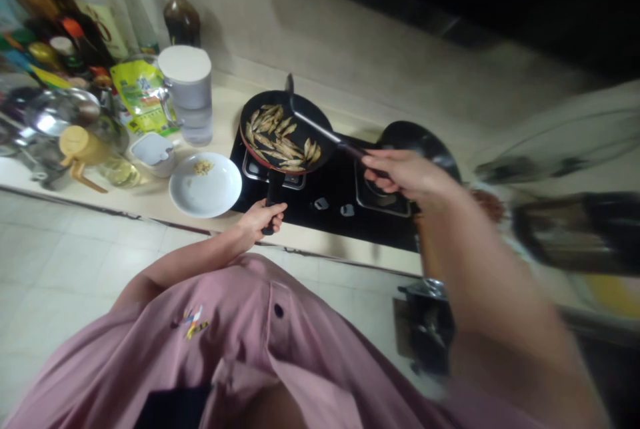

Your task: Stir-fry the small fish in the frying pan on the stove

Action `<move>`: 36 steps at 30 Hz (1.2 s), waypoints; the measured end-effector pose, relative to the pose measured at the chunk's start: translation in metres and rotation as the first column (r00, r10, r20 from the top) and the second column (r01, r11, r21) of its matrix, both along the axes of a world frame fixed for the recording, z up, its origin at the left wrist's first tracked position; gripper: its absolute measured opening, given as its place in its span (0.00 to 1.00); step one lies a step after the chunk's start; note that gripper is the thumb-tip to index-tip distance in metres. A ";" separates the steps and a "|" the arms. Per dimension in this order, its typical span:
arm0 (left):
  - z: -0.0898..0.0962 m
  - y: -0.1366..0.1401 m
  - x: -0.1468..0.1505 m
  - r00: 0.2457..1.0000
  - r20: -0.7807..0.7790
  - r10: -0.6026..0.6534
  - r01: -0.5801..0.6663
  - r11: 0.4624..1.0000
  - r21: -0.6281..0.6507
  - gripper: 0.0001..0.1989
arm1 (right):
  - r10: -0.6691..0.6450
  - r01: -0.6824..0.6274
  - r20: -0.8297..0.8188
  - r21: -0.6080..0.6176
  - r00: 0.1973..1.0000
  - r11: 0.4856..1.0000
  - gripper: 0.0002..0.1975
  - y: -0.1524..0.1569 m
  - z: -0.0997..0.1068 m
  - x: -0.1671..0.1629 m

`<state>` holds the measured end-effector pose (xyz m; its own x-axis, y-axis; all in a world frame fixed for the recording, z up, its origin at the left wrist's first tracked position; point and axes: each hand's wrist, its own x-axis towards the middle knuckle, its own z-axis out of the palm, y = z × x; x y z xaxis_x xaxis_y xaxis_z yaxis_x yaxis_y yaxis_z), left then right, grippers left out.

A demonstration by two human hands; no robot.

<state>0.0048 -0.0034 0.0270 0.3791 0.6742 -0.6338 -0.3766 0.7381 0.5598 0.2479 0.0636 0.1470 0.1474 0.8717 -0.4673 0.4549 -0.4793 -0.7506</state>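
As I stand over it, the cream counter (345,252) runs the width of my work and carries everything listed below.

Item: black two-burner hob (330,179), set into the counter; whether a flame burns, I cannot tell.

Item: frying pan (313,109), dark inside, reddish outside, on the left burner and loaded.

Item: dark wok (420,139), at the right burner, partly behind my forearm; contents not readable.

Item: white plate (210,199), just left of the hob, mostly bare.

Item: long-shafted spatula (317,124), slanting across the pan, its blade near the far rim; contact there I cannot confirm.

Item: my right hand (395,172), fingers closed round the spatula's dark grip.

Item: my left hand (261,218), fingers wrapped about the pan handle (274,189), thumb along the top.

Item: small slender fish (287,146), many, spread over the pan floor, golden-brown in places. Done, as I judge it: fish in the pan and cooking well advanced. Left: every fish I see lies in the pan, none on the plate; their undersides are hidden.

Item: chopped pale-yellow bits, likely garlic (203,167), heaped on the plate, cut already and apart from the fish.
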 end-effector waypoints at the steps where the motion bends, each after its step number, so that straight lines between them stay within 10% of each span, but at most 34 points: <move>1: 0.000 0.000 0.000 1.000 -0.003 0.000 0.000 1.000 0.001 0.10 | -0.031 0.026 -0.132 -0.038 0.991 0.999 0.06 0.000 -0.007 -0.009; 13: -0.007 -0.002 0.001 1.000 -0.007 0.001 -0.001 1.000 0.031 0.09 | -0.236 0.222 -0.195 -0.092 0.952 0.971 0.06 -0.058 -0.019 0.015; 20: -0.005 0.001 0.001 0.999 -0.036 0.005 -0.004 1.000 0.016 0.09 | -0.239 0.209 -0.477 -0.115 0.846 0.971 0.09 -0.031 -0.045 -0.028; 30: -0.007 -0.005 -0.004 1.000 0.014 -0.009 0.008 0.999 0.034 0.08 | -0.271 0.202 -0.432 -0.198 0.860 0.959 0.12 -0.089 -0.024 0.013; 36: -0.014 -0.003 -0.003 0.999 0.023 -0.027 0.026 0.999 0.047 0.08 | -0.288 0.222 -0.450 -0.193 0.845 0.956 0.09 -0.066 -0.040 -0.007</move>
